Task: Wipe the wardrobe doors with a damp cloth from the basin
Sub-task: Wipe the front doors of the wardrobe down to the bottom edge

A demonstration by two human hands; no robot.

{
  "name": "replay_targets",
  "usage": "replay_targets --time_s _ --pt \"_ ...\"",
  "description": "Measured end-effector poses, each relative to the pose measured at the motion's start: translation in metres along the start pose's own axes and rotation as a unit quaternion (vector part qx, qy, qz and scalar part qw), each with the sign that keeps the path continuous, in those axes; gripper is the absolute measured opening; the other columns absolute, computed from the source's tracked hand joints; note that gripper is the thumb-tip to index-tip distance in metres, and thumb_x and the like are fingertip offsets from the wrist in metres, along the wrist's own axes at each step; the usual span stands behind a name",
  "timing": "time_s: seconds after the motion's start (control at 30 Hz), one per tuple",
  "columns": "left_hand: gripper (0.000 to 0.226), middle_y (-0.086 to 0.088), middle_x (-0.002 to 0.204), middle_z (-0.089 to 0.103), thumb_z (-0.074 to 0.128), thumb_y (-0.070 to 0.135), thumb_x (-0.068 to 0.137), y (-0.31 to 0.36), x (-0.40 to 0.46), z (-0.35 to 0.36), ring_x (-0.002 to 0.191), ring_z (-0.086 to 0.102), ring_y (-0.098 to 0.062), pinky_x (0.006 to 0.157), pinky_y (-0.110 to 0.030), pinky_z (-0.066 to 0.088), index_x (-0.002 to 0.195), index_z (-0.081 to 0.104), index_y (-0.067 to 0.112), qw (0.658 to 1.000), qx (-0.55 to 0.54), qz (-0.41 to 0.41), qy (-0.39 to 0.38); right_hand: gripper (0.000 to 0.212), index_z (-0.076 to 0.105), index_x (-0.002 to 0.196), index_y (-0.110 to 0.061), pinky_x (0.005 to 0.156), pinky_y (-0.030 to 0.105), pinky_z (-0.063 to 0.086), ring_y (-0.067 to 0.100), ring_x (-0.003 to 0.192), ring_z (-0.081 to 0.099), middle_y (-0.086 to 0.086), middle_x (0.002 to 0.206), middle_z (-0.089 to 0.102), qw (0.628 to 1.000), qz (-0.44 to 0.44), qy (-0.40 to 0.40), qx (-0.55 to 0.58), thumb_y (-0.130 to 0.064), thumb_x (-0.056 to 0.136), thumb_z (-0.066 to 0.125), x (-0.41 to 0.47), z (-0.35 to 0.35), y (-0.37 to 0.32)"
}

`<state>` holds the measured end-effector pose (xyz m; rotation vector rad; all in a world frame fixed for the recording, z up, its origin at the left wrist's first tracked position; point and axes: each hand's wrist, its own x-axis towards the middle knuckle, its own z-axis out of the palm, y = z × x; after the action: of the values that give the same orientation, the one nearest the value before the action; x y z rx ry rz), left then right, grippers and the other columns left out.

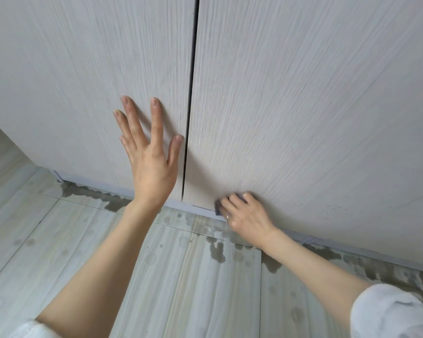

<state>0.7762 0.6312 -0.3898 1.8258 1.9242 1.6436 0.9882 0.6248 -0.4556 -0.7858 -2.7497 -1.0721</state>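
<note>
— What grips the cloth (217, 208)?
— The right hand (246, 213), fingers curled over it, pressing it low on the right door (315, 106), lower centre of the frame.
— And the left hand (148, 152)?
— Flat, fingers spread on the left door (83, 69), probably bracing it shut.
— Obstacles?
— None on the doors; wet patches (217, 250) on the floor (186, 289) below. No basin in view.

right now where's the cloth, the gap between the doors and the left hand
cloth (217, 208), head view, on the bluish edge showing beside the right hand's fingers
gap between the doors (192, 89), head view, on the dark vertical seam
left hand (152, 167), head view, on the back of the hand
</note>
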Motion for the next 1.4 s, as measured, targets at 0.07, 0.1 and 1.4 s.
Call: replay_targets --time_s 0.07,0.1,1.4 --pt "0.064 -0.030 0.152 -0.009 0.046 0.030 0.099 0.003 -0.005 0.006 0.140 -0.014 -0.044 0.108 -0.019 -0.018 0.149 0.009 0.013 1.000 -0.013 -0.013 0.001 0.018 0.070 0.083 -0.016 0.064 0.031 0.028 0.019 0.075 0.052 -0.001 0.085 0.063 0.990 0.093 0.103 0.020 -0.009 0.082 0.054 0.022 -0.013 0.011" --pt "0.065 -0.031 0.152 -0.009 0.046 0.030 0.099 0.003 -0.006 0.007 0.140 -0.014 -0.045 0.108 -0.018 -0.018 0.149 0.010 0.010 1.000 -0.015 -0.018 0.004 0.016 0.069 0.087 -0.014 0.064 0.032 0.028 0.020 0.077 0.050 0.000 0.087 0.064 0.981 0.123 0.148 0.030 -0.007 0.083 0.056 0.035 -0.019 0.015" --pt "0.072 -0.040 0.146 -0.012 0.048 0.027 0.098 0.017 -0.014 0.022 0.138 -0.013 -0.051 0.112 -0.040 -0.014 0.146 0.006 -0.006 0.998 -0.045 -0.026 0.036 0.047 0.067 0.078 -0.003 0.047 0.033 0.044 0.033 0.071 0.052 0.016 0.082 0.056 0.852 0.502 0.017 0.146 0.026 0.041 0.063 -0.119 -0.023 0.024"
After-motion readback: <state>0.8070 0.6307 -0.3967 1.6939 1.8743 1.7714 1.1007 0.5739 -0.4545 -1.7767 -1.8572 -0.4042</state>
